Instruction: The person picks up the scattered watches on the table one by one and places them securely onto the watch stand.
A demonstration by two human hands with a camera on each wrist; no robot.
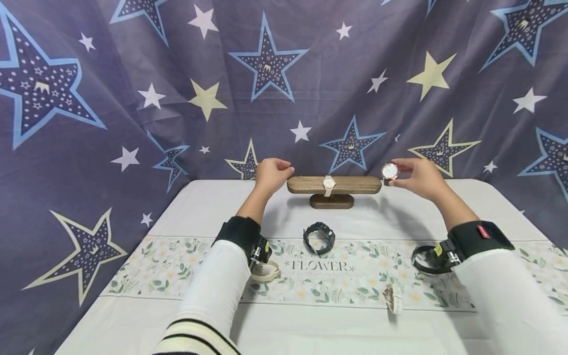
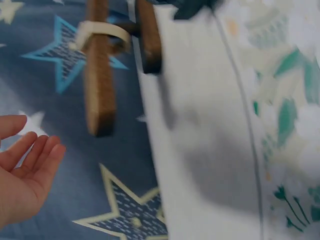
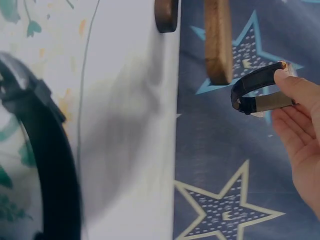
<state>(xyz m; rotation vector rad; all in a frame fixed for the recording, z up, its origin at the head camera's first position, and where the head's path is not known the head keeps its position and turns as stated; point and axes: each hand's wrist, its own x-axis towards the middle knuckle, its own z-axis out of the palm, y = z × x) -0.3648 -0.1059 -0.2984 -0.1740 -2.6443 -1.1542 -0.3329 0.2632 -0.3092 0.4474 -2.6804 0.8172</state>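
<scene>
Near edge, 5 o'clock: a pale-strapped watch (image 1: 392, 298) lies on its side on the floral runner (image 1: 133, 268). 7 o'clock of centre: cream band watch (image 1: 266, 271), partly hidden under the left wrist rig. 3 o'clock: black strap loop (image 1: 427, 260) by the right wrist rig; it fills the left of the right wrist view too (image 3: 45, 165). Centre: chunky black watch (image 1: 319, 237), strap closed in a ring, so it stands on its own.

Further back, 12 o'clock: wooden bar stand (image 1: 350, 185) on an oval foot, near the table's far edge. One white-strap watch (image 1: 329, 185) is wrapped round the bar mid-length, dial facing out.

Right hand (image 1: 421, 177) sits off the bar's right end, pinching a dark-strap watch (image 1: 389, 171) by its case, the closed strap loop (image 3: 257, 92) facing the bar tip. Looks held that way so the loop lines up with the bar end; apart from it, not on yet.

Left hand (image 1: 271, 173) is next to the bar's left end, fingers loosely curled, palm bare in the wrist view (image 2: 22, 175): holding nothing, not touching the wood as far as I can tell.

Behind: star-print cloth (image 1: 133, 74) as backdrop.
</scene>
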